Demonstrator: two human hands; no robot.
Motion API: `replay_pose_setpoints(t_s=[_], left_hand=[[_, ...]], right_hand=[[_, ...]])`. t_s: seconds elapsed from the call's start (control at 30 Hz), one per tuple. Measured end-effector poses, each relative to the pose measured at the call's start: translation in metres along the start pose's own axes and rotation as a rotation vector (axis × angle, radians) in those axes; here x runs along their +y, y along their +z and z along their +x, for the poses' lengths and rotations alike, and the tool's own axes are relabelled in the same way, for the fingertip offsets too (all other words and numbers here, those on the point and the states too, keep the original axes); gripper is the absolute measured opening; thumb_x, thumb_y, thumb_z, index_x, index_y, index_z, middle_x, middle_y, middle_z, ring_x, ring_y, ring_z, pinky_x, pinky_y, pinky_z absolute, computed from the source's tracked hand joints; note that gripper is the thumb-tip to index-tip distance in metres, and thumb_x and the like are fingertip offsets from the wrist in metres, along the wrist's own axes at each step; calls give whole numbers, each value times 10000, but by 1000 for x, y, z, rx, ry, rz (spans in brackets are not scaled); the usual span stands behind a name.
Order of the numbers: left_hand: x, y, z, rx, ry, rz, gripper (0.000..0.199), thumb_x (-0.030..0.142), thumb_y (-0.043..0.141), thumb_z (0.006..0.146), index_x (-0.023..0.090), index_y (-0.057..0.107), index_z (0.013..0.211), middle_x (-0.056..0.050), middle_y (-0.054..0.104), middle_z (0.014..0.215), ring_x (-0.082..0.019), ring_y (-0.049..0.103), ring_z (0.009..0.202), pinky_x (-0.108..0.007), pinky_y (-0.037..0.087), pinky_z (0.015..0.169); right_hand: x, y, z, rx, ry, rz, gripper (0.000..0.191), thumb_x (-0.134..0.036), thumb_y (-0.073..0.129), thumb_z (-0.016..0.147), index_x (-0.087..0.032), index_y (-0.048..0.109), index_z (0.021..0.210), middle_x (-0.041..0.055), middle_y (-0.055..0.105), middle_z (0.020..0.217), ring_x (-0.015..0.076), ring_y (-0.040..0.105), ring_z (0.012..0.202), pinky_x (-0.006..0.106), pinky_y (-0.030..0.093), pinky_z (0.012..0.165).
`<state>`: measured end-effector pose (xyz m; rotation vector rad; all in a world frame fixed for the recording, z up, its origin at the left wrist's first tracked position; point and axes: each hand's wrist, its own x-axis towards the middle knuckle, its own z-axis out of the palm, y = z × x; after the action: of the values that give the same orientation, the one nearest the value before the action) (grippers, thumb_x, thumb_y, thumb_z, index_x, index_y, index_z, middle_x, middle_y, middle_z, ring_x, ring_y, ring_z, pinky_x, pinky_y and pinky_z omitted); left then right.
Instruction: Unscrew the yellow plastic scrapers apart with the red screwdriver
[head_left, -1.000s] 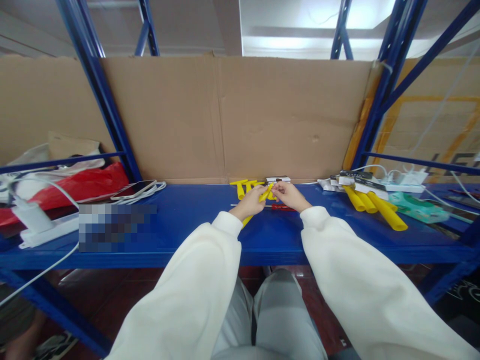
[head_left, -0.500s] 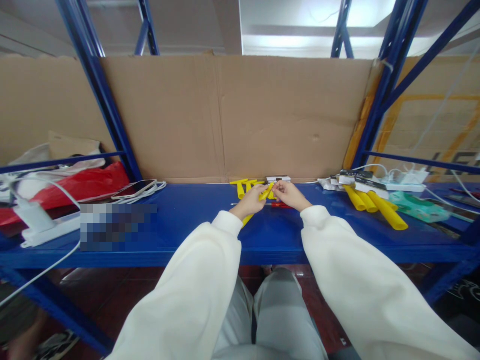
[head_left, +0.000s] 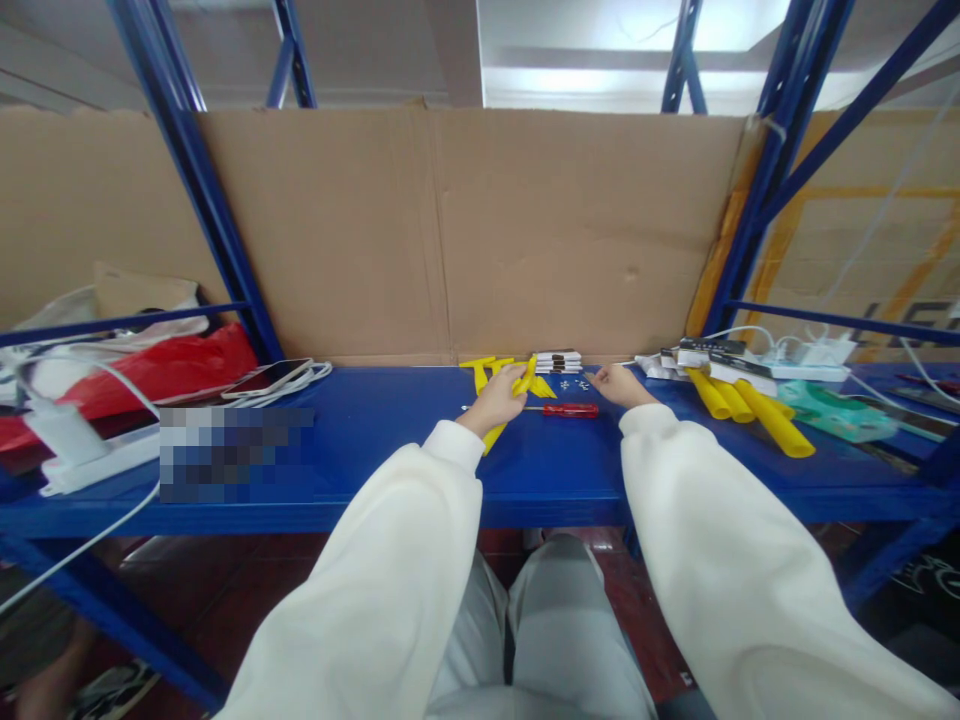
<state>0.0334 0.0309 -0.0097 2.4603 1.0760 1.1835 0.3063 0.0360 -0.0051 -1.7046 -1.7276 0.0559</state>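
My left hand (head_left: 504, 397) is wrapped around a yellow T-shaped tool (head_left: 493, 438), whose handle slants toward me and whose crosspiece sticks up past the fingers. To its right, my right hand (head_left: 616, 385) hovers low at the blue tabletop, fingertips pinched together; what they hold, if anything, is too small to make out. Just left of those fingertips lie several tiny silvery pieces (head_left: 576, 385), perhaps screws. A screwdriver (head_left: 570, 410) with a red handle lies between the hands, its shaft running under the left one. More yellow T-shaped tools (head_left: 480, 376) rest behind my left hand.
A stack of small white-and-dark boxes (head_left: 559, 362) stands against the cardboard panel (head_left: 480, 230). Rightward are yellow tubes (head_left: 772, 420), more boxes, a green packet (head_left: 836, 412) and a power strip. White cables (head_left: 281, 385), a red bag (head_left: 161, 372) and another power strip lie left.
My right hand has left the yellow tool and moved right to the small silvery pieces. The left hand still holds the tool, tilted differently. The boxes and screwdriver now show more fully.
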Motion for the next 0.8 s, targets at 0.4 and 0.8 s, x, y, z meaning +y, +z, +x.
replay_pose_setpoints(t_s=[0.4,0.8], left_hand=[[5,0,-1,4,-30,-12,527,88,622,789,203,667,1301,-102,656,1380,-277,555,1350,-488,394,1177],[34,-4,-3,-103,-407,-614,624,83,658,800,161,581,1415,-159,619,1401,-163,728,722,-263,589,565]], right_hand=[[-2,9,-4,-11,137,-113,85,-168,636,826,-202,687,768,154,753,934,318,713,1014,403,526,895],[-45,7,-10,14,93,556,99,-164,639,842,-188,607,751,63,738,792,149,679,666,242,538,627]])
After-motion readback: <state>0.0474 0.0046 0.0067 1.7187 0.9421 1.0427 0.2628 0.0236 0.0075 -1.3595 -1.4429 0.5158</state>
